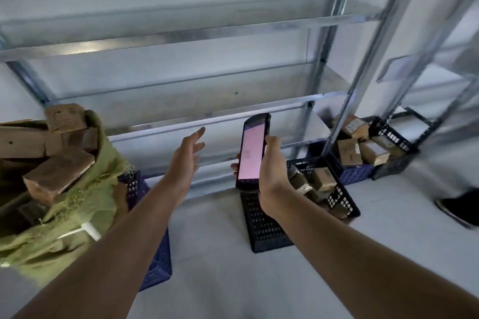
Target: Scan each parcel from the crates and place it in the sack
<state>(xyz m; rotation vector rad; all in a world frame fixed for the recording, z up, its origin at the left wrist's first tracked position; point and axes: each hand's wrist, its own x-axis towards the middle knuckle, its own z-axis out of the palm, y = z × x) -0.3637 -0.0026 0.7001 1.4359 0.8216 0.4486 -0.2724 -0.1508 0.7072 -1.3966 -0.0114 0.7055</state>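
Right now the left hand (185,160) reaches forward with its fingers spread, holding nothing. The right hand (272,173) grips a black handheld scanner with a lit pink screen (252,153), upright just beside the left hand. Left of the left hand sits an olive-green woven sack (85,204) holding brown cardboard parcels (58,173). Right of the right hand, black perforated plastic crates (342,202) hold more of them.

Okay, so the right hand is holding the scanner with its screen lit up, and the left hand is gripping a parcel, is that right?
Not quite. The head view shows the left hand holding nothing: it is open, with its fingers stretched forward. The rest stands: the right hand holds the scanner with its screen lit.
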